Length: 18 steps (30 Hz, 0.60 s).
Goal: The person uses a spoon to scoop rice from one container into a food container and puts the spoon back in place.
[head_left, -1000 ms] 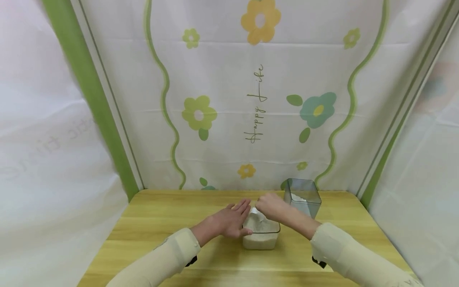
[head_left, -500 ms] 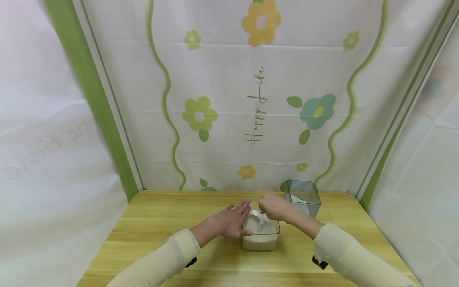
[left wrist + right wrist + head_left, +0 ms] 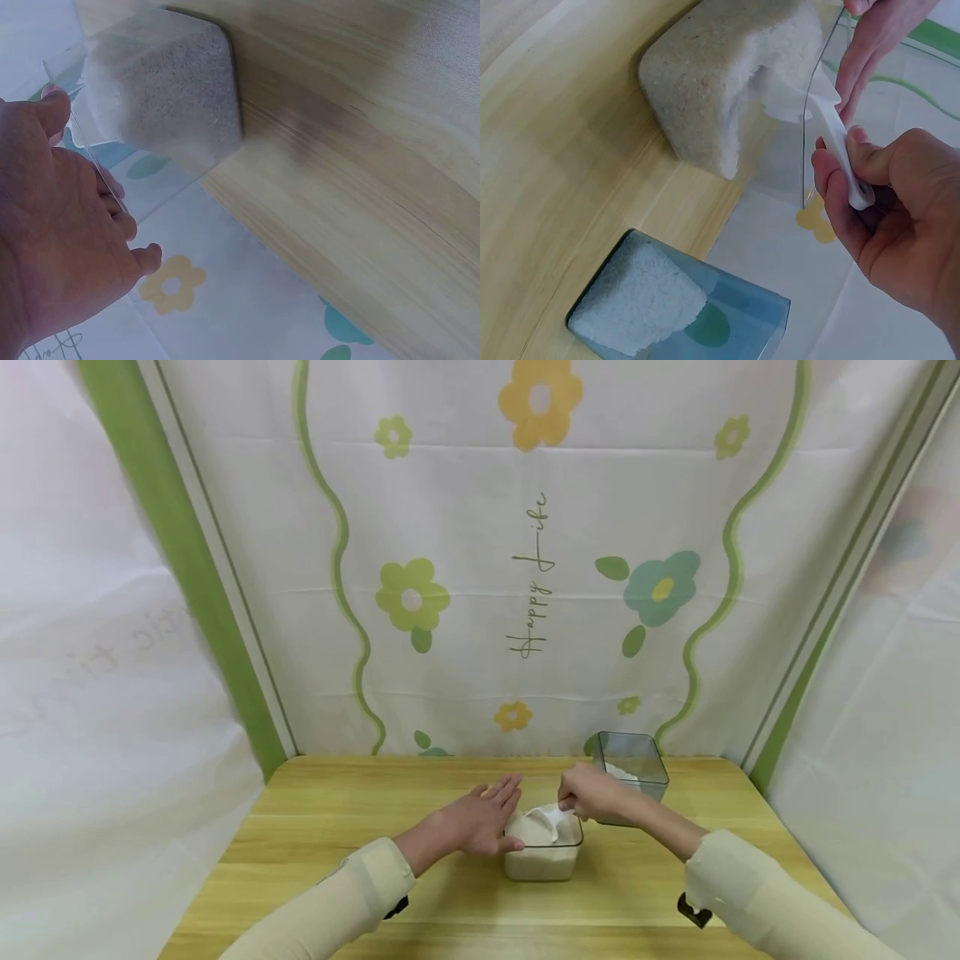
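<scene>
A clear square container holds pale grains that look like rice. Along its left side lies my left hand, fingers straight and thumb over the near rim. The left wrist view shows this hand touching the container's edge. My right hand grips the handle of a white scoop at the right rim. In the right wrist view the scoop's handle is pinched between thumb and fingers, and its bowl is inside the container, partly blurred by the clear wall.
A taller blue-tinted clear container, partly filled with white grains, stands behind and right of the right hand. Both containers rest on a wooden table. A printed curtain hangs along the table's back edge.
My right hand has moved right with the scoop, whose handle now leans toward the right rim and whose bowl shows more plainly. The left hand stays in place.
</scene>
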Motion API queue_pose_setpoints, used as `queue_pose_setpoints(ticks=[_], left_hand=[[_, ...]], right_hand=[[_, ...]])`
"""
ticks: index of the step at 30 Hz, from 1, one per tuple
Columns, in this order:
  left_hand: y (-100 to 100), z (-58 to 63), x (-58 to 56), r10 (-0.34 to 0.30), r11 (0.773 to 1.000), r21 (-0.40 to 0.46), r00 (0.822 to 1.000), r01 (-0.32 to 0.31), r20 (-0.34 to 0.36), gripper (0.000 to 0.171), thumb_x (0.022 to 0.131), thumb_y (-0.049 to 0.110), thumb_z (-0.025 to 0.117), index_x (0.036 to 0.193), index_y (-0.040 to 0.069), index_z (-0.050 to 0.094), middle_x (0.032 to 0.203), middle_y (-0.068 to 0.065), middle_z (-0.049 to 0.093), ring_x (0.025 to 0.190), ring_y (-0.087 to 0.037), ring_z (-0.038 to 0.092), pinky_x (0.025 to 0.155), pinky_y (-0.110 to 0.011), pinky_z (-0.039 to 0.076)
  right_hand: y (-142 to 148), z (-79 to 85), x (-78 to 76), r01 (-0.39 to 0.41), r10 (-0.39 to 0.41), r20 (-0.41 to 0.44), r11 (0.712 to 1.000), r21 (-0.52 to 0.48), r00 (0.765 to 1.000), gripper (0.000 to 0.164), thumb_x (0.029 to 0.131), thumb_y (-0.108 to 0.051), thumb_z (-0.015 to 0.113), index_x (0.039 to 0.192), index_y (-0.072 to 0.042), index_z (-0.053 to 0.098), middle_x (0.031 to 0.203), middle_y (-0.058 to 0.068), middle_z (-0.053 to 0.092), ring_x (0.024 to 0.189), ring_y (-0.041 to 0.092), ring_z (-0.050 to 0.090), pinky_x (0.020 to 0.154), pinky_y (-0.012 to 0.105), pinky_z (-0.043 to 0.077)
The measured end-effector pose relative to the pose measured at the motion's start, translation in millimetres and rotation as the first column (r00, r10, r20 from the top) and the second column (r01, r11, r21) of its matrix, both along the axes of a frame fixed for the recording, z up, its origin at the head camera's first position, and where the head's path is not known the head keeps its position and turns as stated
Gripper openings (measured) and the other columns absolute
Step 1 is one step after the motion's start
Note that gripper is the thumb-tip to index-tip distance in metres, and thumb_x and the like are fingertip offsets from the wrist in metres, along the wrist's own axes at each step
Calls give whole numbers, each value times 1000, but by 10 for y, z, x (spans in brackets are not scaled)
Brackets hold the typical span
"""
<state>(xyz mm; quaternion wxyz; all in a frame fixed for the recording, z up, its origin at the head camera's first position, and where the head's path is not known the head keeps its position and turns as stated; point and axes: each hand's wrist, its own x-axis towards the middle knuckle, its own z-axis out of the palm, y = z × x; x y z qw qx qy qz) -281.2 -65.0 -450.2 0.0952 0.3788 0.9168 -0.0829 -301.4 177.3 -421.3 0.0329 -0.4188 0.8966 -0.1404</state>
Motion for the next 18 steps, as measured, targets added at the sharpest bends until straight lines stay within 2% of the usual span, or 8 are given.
queue_pose_setpoints(ticks=[4,12,15,18], left_hand=[[-2,7,2,1,1000,-3,1000,-1,-3,87,100,68,31,161,9,15,170,-7,2,157,-20,5,123,-43,25],[11,8,7,12,1000,2,1000,-12,15,85,100,66,33,162,10,14,170,-6,1,157,-19,4,124,-43,24],[9,3,6,12,1000,4,1000,-12,15,85,100,66,33,162,10,14,170,-5,1,157,-19,4,124,-43,24],[4,-6,0,11,1000,1,1000,-11,15,86,100,67,33,162,10,14,170,-5,1,157,-19,4,124,-43,23]], right_hand=[[12,19,22,39,-39,66,999,-2,997,34,91,2,67,60,-9,73,54,-2,67,38,-7,48,48,13,45],[-76,-28,88,103,-100,138,995,-12,985,39,93,0,65,54,-2,68,47,0,63,37,-4,51,42,15,40],[-66,-36,101,145,-132,205,988,-51,970,40,93,2,63,53,0,66,47,4,63,39,4,58,41,15,40],[-31,-43,107,197,-163,293,976,-89,942,37,94,2,62,57,0,70,50,6,65,44,14,65,44,17,47]])
